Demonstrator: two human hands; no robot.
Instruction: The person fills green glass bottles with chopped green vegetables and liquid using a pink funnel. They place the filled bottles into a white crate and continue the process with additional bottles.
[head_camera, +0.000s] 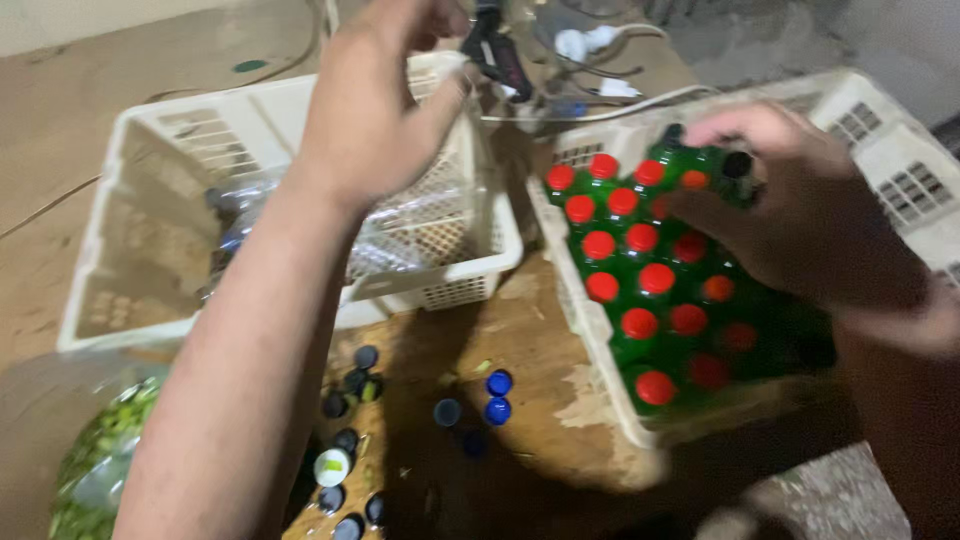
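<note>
My left hand (375, 100) is raised over the left white basket (160, 130), its fingers curled; whether it holds anything is unclear. My right hand (800, 210) reaches into the right white basket (900, 170), fingers around a green bottle with a dark cap (738, 165) at the back of the rows. Several green bottles with red caps (640, 265) stand packed upright in that basket. A few clear empty plastic bottles (400, 225) lie in the left basket, partly hidden by my left arm.
Loose blue caps (498, 396) and black caps (355, 385) lie scattered on the worn wooden board between the baskets. A clear bag of green pieces (100, 450) sits at lower left. White cables and a plug (590, 45) lie behind the baskets.
</note>
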